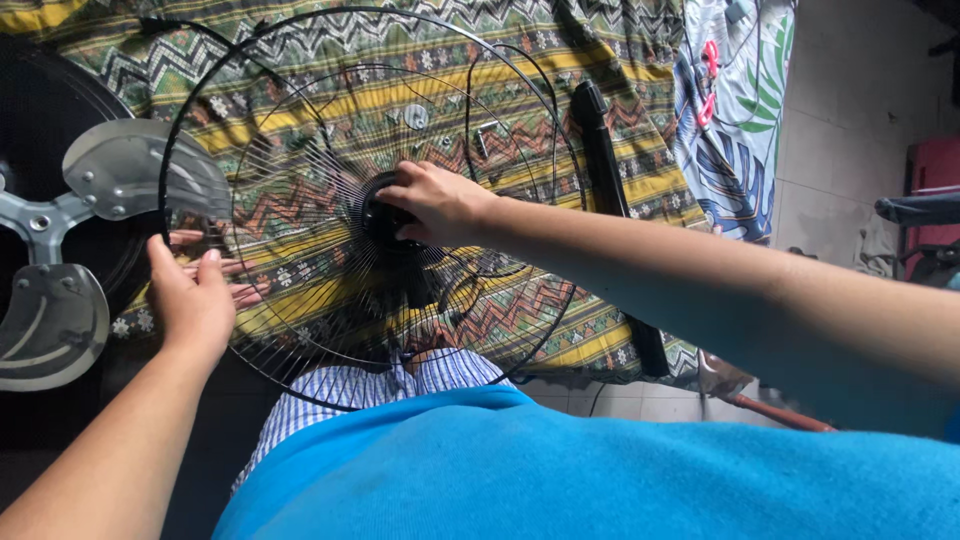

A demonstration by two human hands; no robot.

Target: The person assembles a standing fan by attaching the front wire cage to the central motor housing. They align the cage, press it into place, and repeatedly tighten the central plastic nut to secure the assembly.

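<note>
Left hand [192,300] grips the wire fan guard [300,150] at its rim, fingers curled through; right hand [432,203] clamps over the black hub [381,222] at centre.

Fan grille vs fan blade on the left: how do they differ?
The wire fan grille is black, see-through and held by both hands: left hand at its rim, right hand on the hub. The fan blade is solid grey metal, lying untouched beside it. Both are round fan parts.
</note>
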